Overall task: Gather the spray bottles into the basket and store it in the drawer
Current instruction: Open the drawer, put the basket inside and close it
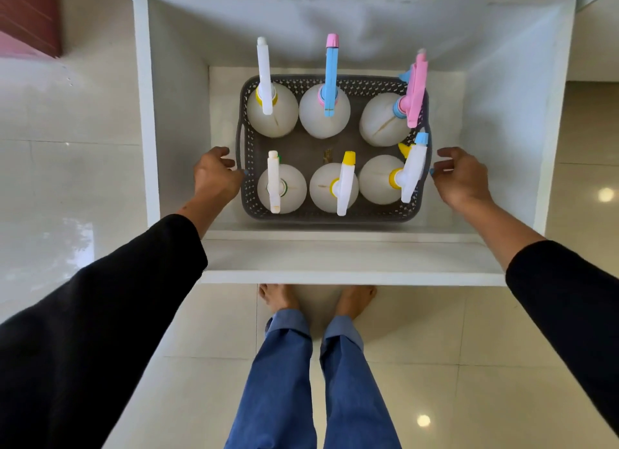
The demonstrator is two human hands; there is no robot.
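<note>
Seen from above, left to right: left hand (214,177) beside the basket's left handle, fingers (231,163) loosely curled, tips touching or just short of the rim, hard to tell which, gripping nothing plainly. Grey perforated basket (335,216) resting on the floor of the open white drawer (351,264), between both hands. Six white spray bottles upright inside in two rows of three, among them a white-nozzled bottle (273,113) back left and a pink-triggered bottle (385,120) back right. Right hand (460,177) just beside the basket's right edge, fingers (447,154) relaxed and slightly apart, not clearly touching it.
</note>
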